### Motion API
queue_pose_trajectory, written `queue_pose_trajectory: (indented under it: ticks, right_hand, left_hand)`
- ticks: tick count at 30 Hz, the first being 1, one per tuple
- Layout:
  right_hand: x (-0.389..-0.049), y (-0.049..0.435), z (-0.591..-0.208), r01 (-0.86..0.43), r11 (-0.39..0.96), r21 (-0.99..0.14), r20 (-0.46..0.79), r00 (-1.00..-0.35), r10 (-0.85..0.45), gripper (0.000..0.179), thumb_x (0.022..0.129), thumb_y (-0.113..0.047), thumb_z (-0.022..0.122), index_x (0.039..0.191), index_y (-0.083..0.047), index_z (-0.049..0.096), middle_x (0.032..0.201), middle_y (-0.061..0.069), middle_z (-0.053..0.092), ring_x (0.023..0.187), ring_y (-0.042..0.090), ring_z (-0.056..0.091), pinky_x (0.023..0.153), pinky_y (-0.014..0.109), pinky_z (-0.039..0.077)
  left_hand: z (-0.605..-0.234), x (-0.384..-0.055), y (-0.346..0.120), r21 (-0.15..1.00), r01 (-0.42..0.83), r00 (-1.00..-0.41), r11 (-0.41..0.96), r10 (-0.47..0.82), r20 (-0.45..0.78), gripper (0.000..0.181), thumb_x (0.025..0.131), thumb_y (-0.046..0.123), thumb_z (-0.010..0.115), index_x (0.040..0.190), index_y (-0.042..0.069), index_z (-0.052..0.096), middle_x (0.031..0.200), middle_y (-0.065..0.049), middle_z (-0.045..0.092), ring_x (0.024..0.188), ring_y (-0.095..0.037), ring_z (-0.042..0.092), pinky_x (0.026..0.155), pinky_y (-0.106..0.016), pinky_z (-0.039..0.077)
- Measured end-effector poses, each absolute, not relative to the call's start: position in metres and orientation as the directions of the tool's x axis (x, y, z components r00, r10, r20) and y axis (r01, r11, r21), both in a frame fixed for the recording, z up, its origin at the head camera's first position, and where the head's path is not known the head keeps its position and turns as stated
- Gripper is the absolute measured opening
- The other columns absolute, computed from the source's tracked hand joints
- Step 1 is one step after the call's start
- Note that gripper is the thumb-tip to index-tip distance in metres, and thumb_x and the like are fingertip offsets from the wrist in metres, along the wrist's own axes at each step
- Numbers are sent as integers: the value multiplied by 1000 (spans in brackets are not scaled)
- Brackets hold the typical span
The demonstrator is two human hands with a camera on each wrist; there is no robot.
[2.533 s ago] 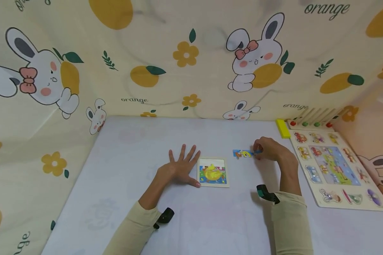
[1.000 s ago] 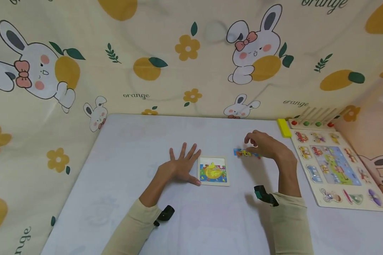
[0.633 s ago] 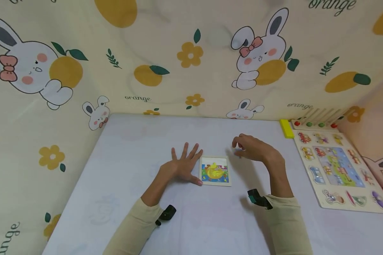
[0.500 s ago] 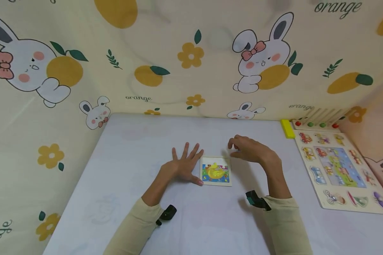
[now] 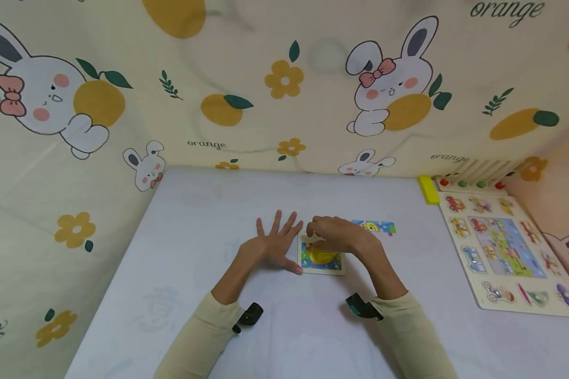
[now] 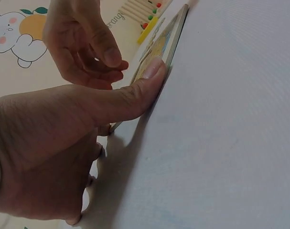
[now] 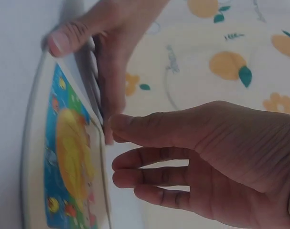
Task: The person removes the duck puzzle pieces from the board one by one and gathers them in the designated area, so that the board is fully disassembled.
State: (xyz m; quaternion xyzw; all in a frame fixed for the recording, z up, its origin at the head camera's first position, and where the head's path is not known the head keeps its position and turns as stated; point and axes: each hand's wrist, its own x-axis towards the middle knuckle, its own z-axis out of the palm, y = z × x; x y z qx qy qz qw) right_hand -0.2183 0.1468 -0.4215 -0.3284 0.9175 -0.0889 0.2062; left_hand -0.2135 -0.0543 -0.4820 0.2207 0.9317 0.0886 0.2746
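From the head, the right hand (image 5: 334,234) has swung away from the puzzle strip (image 5: 381,227), now to the right of its fingers, to above the puzzle tray (image 5: 322,272), so work seems centred there. In the left wrist view, the left hand (image 6: 49,133) spreads its fingers, thumb against the puzzle tray. At the right wrist, thumb and index curl close; whether they pinch anything cannot be told.
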Motion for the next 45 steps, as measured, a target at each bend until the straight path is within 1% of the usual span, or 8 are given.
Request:
queue_pose_trajectory:
  ticks: [6, 12, 18, 21, 25, 34, 39, 45]
  right_hand:
    - [-214, 135, -430, -565, 785, -253, -359, -699, -619, 28, 98, -25, 75, 120, -8, 72, 120, 6, 70, 110, 25, 69, 105, 48, 55]
    - [-208, 128, -441, -560, 799, -219, -340, -724, -600, 24, 89, -21, 84, 104, -9, 70, 100, 0, 67, 91, 16, 62, 92, 38, 56]
    - [-205, 125, -445, -535, 810, -241, -318, -745, -587, 23, 89, -16, 84, 101, -7, 68, 97, 2, 67, 91, 17, 61, 90, 38, 55]
    - [-204, 124, -446, -534, 814, -226, -312, -752, -580, 31, 89, -16, 84, 113, -5, 68, 108, 5, 72, 104, 23, 68, 101, 42, 56]
    - [-204, 123, -446, -535, 818, -212, -300, -761, -575, 62, 89, -16, 84, 143, 0, 58, 137, 14, 69, 133, 32, 64, 118, 50, 47]
    - [-201, 123, -444, -550, 808, -211, -262, -764, -589, 77, 87, -13, 84, 153, 0, 48, 153, 19, 58, 142, 35, 57, 121, 53, 42]
    - [-201, 124, -440, -550, 806, -220, -281, -755, -592, 68, 89, -14, 83, 148, -2, 53, 149, 18, 61, 139, 33, 59, 119, 50, 45]
    - [-205, 123, -437, -549, 807, -217, -326, -738, -590, 35, 93, -14, 79, 125, -4, 66, 127, 13, 70, 117, 29, 69, 107, 45, 54]
  left_hand:
    - [-496, -216, -54, 294, 360, -760, 885, 462, -457, 127, 82, 66, 78, 170, 25, -5, 174, 1, -30, 159, -37, -32, 119, -81, -12]
    - [-491, -209, -55, 286, 375, -770, 882, 468, -434, 125, 83, 67, 77, 170, 24, -3, 175, -1, -26, 160, -38, -28, 120, -82, -9]
    - [-483, -203, -57, 262, 382, -772, 886, 462, -437, 124, 84, 69, 75, 170, 24, -3, 176, 0, -24, 162, -37, -25, 122, -80, -6]
    - [-487, -207, -56, 286, 369, -768, 885, 463, -443, 125, 84, 66, 77, 170, 24, -4, 175, 0, -27, 161, -37, -28, 121, -80, -10]
    - [-497, -214, -54, 307, 356, -761, 883, 464, -452, 128, 84, 64, 78, 169, 25, -9, 172, 1, -33, 157, -37, -35, 119, -80, -13]
    - [-495, -214, -55, 293, 361, -761, 885, 462, -455, 128, 83, 67, 78, 169, 25, -7, 173, 2, -32, 158, -36, -33, 118, -81, -13]
    - [-487, -209, -56, 287, 375, -767, 882, 469, -439, 126, 82, 68, 77, 170, 24, -2, 176, -1, -25, 161, -39, -26, 120, -81, -8]
    - [-486, -208, -54, 297, 370, -766, 880, 470, -439, 125, 83, 66, 78, 170, 23, -2, 176, -1, -25, 161, -38, -26, 120, -81, -8]
